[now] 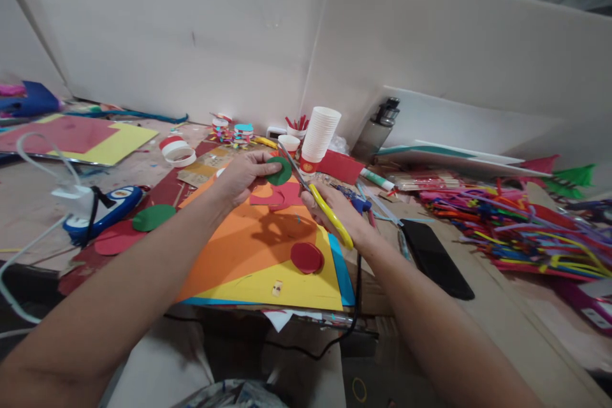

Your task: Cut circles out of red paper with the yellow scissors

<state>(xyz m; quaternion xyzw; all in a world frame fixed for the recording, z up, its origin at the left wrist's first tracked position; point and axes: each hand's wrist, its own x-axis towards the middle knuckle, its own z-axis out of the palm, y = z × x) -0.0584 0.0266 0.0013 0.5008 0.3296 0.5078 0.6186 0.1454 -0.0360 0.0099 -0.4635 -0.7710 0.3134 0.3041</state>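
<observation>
My left hand (243,177) pinches a green paper circle (281,172) between thumb and fingers, held up above the sheets. In my right hand (329,207) is a pair of scissors (332,215) with yellow handles, its blades pointing up and away beside the circle's right edge. Whether the blades touch the paper I cannot tell. Below lie an orange sheet (227,239) and a yellow sheet (315,290), with red paper pieces (287,196) on the far part. A small pile of dark red circles (306,257) rests on the near right part of the sheets.
Stacked paper cups (321,131) stand behind my hands. On the left are a green circle (153,218), a red circle (119,238), a blue-and-white device (102,210) and tape rolls (179,153). A black phone (436,258) and many pipe cleaners (521,223) lie to the right.
</observation>
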